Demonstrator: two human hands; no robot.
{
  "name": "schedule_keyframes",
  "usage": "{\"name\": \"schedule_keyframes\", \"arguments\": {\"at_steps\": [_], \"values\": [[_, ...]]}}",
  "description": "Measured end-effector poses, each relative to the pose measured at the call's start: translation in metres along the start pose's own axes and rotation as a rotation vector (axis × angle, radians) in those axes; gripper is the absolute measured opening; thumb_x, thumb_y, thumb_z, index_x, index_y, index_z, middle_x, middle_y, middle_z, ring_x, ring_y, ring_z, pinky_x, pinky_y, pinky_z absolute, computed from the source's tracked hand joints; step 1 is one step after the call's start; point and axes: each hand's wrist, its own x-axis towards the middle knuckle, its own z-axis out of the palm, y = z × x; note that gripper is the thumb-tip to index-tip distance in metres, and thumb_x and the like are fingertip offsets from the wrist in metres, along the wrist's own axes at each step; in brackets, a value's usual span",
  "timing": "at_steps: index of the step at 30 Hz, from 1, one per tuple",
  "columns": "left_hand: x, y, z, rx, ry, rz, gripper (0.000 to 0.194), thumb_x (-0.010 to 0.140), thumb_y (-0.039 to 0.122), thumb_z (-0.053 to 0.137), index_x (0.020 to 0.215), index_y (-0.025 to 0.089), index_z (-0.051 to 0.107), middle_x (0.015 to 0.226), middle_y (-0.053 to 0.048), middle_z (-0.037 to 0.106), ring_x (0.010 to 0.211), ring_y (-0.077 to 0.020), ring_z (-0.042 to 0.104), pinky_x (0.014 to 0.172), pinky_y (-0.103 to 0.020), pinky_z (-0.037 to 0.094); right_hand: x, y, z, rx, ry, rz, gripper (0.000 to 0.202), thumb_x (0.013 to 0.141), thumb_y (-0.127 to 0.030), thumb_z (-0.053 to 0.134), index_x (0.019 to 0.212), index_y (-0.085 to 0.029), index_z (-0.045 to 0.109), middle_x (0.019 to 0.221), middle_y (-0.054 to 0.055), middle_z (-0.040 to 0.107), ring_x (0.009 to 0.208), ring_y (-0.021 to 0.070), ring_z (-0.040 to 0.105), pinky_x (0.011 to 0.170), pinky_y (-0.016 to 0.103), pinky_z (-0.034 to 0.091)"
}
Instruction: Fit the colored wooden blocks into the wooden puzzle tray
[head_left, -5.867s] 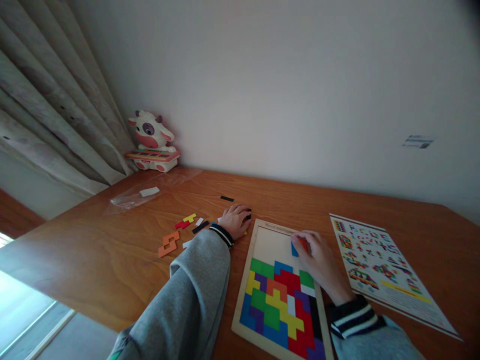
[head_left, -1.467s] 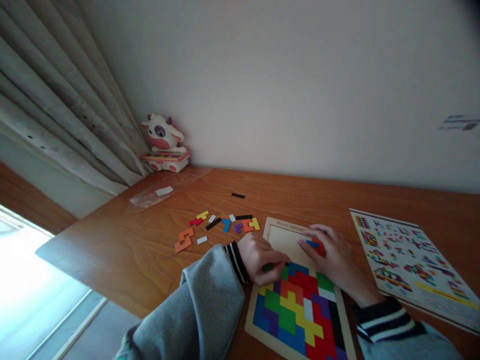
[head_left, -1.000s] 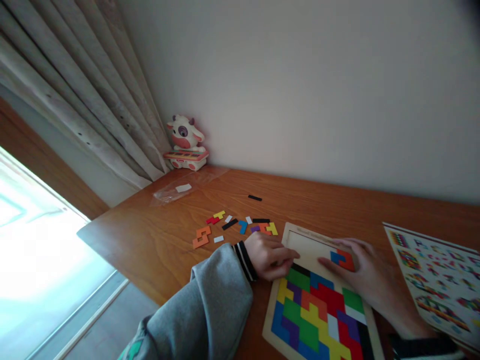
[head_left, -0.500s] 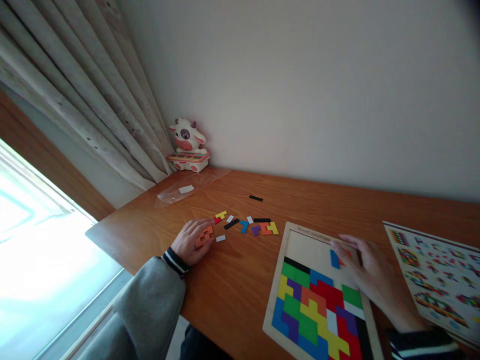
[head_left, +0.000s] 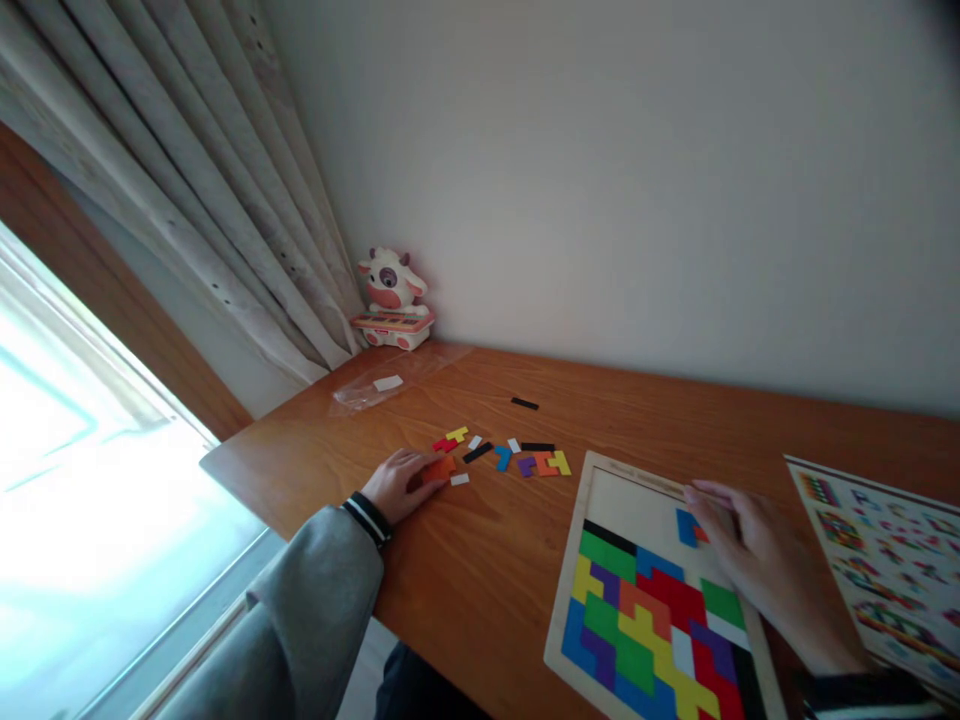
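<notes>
My left hand [head_left: 403, 484] is on the table with its fingertips closed on an orange piece [head_left: 441, 468], beside a red piece [head_left: 444, 445] and a white piece [head_left: 460, 479]. Over the upper right of the wooden puzzle board [head_left: 568, 580], my right hand [head_left: 739, 530] has its fingers near the top rim. A blue piece [head_left: 686, 527] lies beside its fingers, and an orange piece [head_left: 701, 535] is partly hidden under them. Whether the right fingers grip anything is unclear. Colourful pieces fill the board's lower part, while its upper left is bare.
Loose pieces, among them a blue one [head_left: 502, 458] and a black one [head_left: 524, 403], lie left of the board. A plastic bag [head_left: 360, 398] and a cow toy [head_left: 393, 300] are at the back left. A printed sheet [head_left: 885, 560] lies at the right.
The view has shifted, so most things appear slightly farther right. My left fingers have drawn together on an orange piece, and the red piece beside them shows more. My right hand stays by the board's top.
</notes>
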Motion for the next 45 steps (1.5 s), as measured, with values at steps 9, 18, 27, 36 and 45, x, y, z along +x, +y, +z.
{"name": "schedule_keyframes", "arguments": {"at_steps": [9,18,27,36,45], "values": [[0.060,0.062,0.040,-0.094,0.113,0.291,0.027,0.099,0.032,0.048,0.098,0.018,0.071,0.097,-0.008,0.074,0.087,-0.0168,0.070,0.082,-0.031,0.056,-0.002,0.003,0.000,0.036,-0.054,0.020,0.049,0.086,-0.065,0.044,0.103,-0.022,0.062,0.106,0.013,0.068,0.103,0.0323,0.063,0.090,0.050,0.049],[0.091,0.093,0.059,-0.172,0.281,0.091,0.037,0.100,0.038,0.043,0.084,0.016,0.068,0.071,-0.006,0.069,0.064,-0.0142,0.065,0.063,-0.024,0.050,-0.004,-0.002,0.000,-0.010,-0.061,0.016,0.048,0.090,-0.061,0.041,0.107,-0.022,0.063,0.108,0.011,0.067,0.104,0.0301,0.062,0.090,0.048,0.049],[0.118,0.142,0.087,-0.531,0.245,-0.063,0.027,0.100,0.037,0.046,0.098,0.017,0.064,0.061,0.002,0.066,0.051,-0.0093,0.062,0.053,-0.017,0.048,-0.005,-0.009,0.001,-0.077,-0.030,-0.029,0.050,0.089,-0.062,0.046,0.107,-0.019,0.062,0.108,0.012,0.065,0.103,0.0302,0.062,0.090,0.048,0.048],[0.118,0.179,0.097,-0.626,0.301,0.145,0.026,0.095,0.042,0.057,0.098,0.018,0.064,0.068,0.000,0.070,0.055,-0.0092,0.062,0.053,-0.017,0.047,-0.009,-0.065,-0.030,0.227,-0.089,-0.295,0.029,0.091,-0.045,0.056,0.111,-0.026,0.064,0.111,0.007,0.067,0.103,0.0239,0.063,0.090,0.040,0.051],[0.120,0.172,0.087,-0.562,0.210,0.384,0.022,0.098,0.033,0.051,0.106,0.015,0.062,0.091,-0.008,0.072,0.081,-0.0156,0.068,0.074,-0.025,0.056,-0.014,-0.071,-0.025,0.402,-0.168,-0.054,0.027,0.091,-0.047,0.057,0.095,-0.023,0.069,0.091,0.005,0.073,0.084,0.0208,0.068,0.077,0.032,0.054]]}}
